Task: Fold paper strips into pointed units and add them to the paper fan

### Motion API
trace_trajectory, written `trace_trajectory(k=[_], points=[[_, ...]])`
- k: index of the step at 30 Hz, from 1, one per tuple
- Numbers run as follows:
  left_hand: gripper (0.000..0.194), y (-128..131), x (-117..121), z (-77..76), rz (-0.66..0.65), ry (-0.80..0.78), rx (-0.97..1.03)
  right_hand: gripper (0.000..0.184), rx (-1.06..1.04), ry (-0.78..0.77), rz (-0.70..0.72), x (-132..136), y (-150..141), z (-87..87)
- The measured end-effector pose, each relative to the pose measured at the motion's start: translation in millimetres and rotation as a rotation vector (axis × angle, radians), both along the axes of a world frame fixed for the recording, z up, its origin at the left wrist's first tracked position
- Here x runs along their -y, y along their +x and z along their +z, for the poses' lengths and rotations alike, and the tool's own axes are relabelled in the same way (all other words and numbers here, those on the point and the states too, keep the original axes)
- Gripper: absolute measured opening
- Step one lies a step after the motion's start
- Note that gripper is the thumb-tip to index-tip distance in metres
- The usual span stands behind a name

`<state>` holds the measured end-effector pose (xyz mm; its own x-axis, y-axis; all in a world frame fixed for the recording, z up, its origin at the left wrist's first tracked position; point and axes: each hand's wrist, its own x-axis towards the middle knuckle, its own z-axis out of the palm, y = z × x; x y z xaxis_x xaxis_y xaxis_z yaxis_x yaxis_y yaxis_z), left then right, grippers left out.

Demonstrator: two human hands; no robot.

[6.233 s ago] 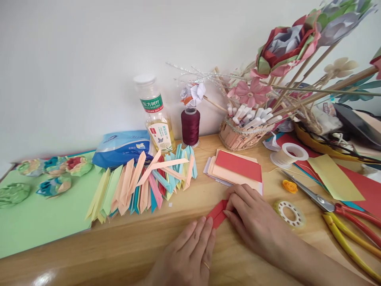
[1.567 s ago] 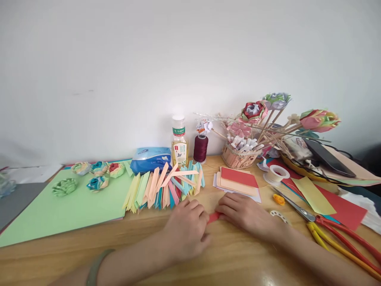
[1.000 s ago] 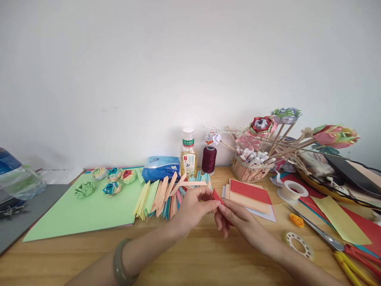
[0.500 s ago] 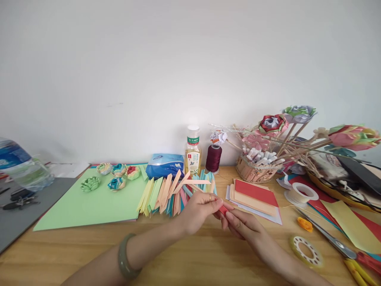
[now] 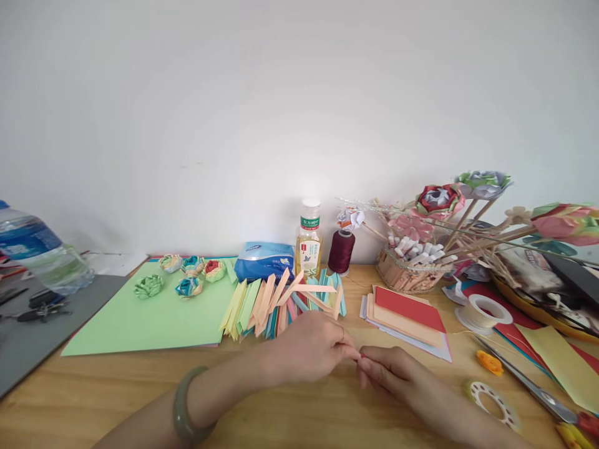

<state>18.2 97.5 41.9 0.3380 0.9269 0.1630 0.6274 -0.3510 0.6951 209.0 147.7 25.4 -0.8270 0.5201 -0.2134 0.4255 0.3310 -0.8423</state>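
Note:
My left hand (image 5: 316,348) and my right hand (image 5: 395,372) meet above the wooden table, fingertips pinched together. Between them is a small folded piece of red paper (image 5: 361,357); only a sliver shows, the rest is covered by my fingers. Just behind my left hand stands a row of folded paper strips (image 5: 262,305) in yellow, green, peach, pink and blue. Beyond my right hand lies a stack of cut paper rectangles (image 5: 407,321), a red one on top.
Several folded paper flowers (image 5: 148,286) sit on green sheets (image 5: 140,330) at left. Behind are a tissue pack (image 5: 264,262), bottle (image 5: 309,240), thread spool (image 5: 341,251) and basket (image 5: 412,274). At right lie a tape roll (image 5: 493,405), white spool (image 5: 483,313) and scissors (image 5: 528,383).
The red paper lay against the table under both hands; it has been lifted and turned between my fingertips. Now my left hand has rolled over, hiding most of it. The view has shifted left.

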Motion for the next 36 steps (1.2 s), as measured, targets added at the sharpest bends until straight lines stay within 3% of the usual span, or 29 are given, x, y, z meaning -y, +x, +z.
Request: trace_trajectory(k=[4, 8, 9, 12, 14, 18, 19, 21, 23, 28, 33, 36], points=[[0.017, -9.9, 9.4, 17.4, -0.014, 0.082, -0.087, 0.047, 0.039, -0.014, 0.089, -6.3, 11.1, 20.9], [0.025, -33.8, 23.0, 37.2, -0.012, 0.121, -0.087, 0.049, 0.067, -0.041, 0.011, -18.0, 25.8, 35.5], [0.028, -43.0, 26.7, 40.2, 0.036, 0.144, -0.079, 0.05, 0.067, -0.027, -0.024, -22.0, 30.3, 36.8], [0.029, -70.8, 35.6, 40.4, 0.444, 0.192, -0.141, 0.052, 0.049, 0.095, -0.196, -32.0, 37.8, 35.4], [0.024, -82.6, 36.9, 33.4, 0.529, 0.339, -0.218, 0.054, 0.037, 0.197, -0.278, -34.0, 32.7, 31.3], [0.022, -82.1, 23.5, 12.8, 0.329, 0.597, -0.348, 0.056, 0.08, 0.751, -0.241, -31.4, -0.5, 19.4], [0.022, -78.7, 17.3, 8.1, 0.294, 0.593, -0.403, 0.057, 0.115, 0.908, -0.232, -31.6, -10.7, 16.2], [0.031, -70.7, 3.5, 0.4, 0.215, 0.515, -0.518, 0.057, 0.15, 1.013, -0.229, -34.6, -29.5, 10.7], [0.038, -63.6, -10.4, -5.3, 0.19, 0.437, -0.579, 0.055, 0.189, 1.058, -0.241, -40.5, -43.4, 7.2], [0.026, -61.3, -33.2, -14.0, 0.149, 0.414, -0.556, 0.048, 0.271, 1.091, -0.274, -52.8, -47.2, 9.1], [0.036, -77.4, -37.9, -18.9, 0.122, 0.435, -0.396, 0.039, 0.283, 1.049, -0.267, -43.0, -41.0, 12.8], [0.041, -86.1, -34.0, -17.1, 0.189, 0.489, -0.281, 0.042, 0.28, 1.015, -0.298, -29.8, -54.1, 12.0]])
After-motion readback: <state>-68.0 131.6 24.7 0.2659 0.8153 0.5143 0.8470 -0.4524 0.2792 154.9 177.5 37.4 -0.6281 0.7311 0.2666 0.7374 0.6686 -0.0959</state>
